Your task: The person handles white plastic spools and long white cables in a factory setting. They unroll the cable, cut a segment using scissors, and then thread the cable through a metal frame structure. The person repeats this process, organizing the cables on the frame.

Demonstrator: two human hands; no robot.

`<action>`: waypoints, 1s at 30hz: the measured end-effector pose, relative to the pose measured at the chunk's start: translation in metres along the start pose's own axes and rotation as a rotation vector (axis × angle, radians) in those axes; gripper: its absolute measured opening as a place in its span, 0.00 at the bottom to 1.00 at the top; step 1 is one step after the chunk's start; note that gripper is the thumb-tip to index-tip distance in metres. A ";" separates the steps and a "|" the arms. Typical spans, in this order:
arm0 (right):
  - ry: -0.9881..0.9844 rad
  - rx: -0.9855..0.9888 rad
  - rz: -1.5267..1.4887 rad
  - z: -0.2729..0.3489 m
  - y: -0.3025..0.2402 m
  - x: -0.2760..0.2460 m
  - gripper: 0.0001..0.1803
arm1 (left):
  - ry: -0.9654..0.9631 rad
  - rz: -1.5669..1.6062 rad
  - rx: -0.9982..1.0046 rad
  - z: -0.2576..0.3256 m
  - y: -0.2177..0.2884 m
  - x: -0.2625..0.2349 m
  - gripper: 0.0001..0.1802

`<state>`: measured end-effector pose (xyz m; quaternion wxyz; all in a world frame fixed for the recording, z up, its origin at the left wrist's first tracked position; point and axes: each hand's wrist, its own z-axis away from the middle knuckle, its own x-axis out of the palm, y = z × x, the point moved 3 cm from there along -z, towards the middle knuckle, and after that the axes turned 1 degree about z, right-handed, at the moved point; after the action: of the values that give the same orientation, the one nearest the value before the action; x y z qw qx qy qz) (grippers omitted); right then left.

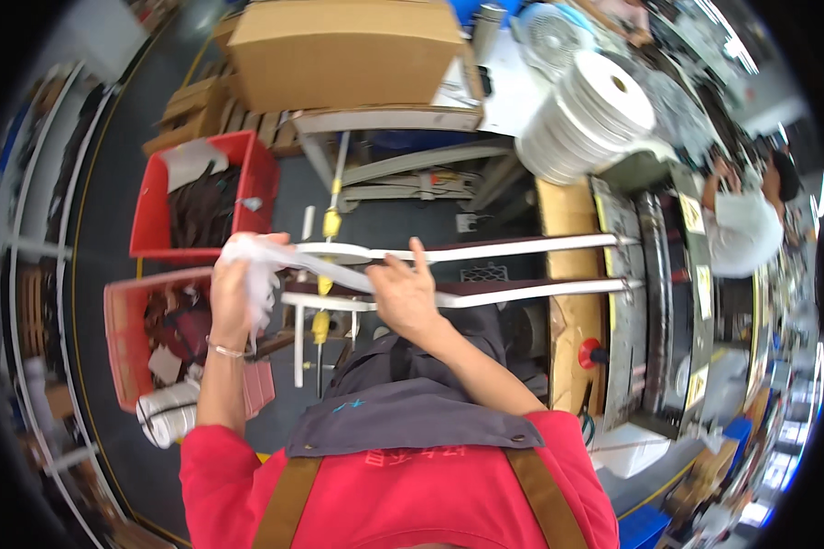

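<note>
My left hand (230, 293) is closed on a bunch of translucent white strip (325, 267), whose loose folds hang over my palm and down beside my wrist. From there the strip slants across to my right hand (403, 295), where the fingers are half spread and the index points up; I cannot tell whether they pinch the strip or only rest against it.

Two long white bands with dark edges, an upper band (522, 246) and a lower band (522, 292), run side by side from the roller machine (652, 302) on my right, past my right hand, toward the left.

To handle this well, I judge I should draw the strip with an even, low pull and let the right hand steady the bands so they neither twist nor cross. The folds in my left grip want gathering tightly, since a trailing loop could catch on the rod with yellow fittings (332, 224) or drop into the red bin (256, 215) nearby.
</note>
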<state>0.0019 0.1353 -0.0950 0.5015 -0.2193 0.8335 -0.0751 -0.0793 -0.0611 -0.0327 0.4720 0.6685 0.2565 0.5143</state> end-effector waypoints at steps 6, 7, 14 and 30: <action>-0.020 0.054 0.019 0.002 0.012 -0.009 0.08 | -0.253 -0.046 -0.249 0.000 -0.020 0.023 0.12; 0.000 0.063 0.025 0.002 0.015 -0.012 0.08 | -0.221 -0.505 -0.176 -0.002 -0.021 0.027 0.15; 0.052 0.096 0.015 0.000 0.011 -0.021 0.09 | -0.756 -1.624 -0.032 0.003 -0.038 0.062 0.16; 0.155 0.179 -0.175 -0.003 -0.004 -0.023 0.35 | -0.240 0.195 -0.147 0.012 -0.050 0.070 0.13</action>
<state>0.0096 0.1412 -0.0734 0.4447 -0.2393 0.8373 -0.2094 -0.0371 0.0139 -0.0463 0.4948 0.7105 0.0940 0.4915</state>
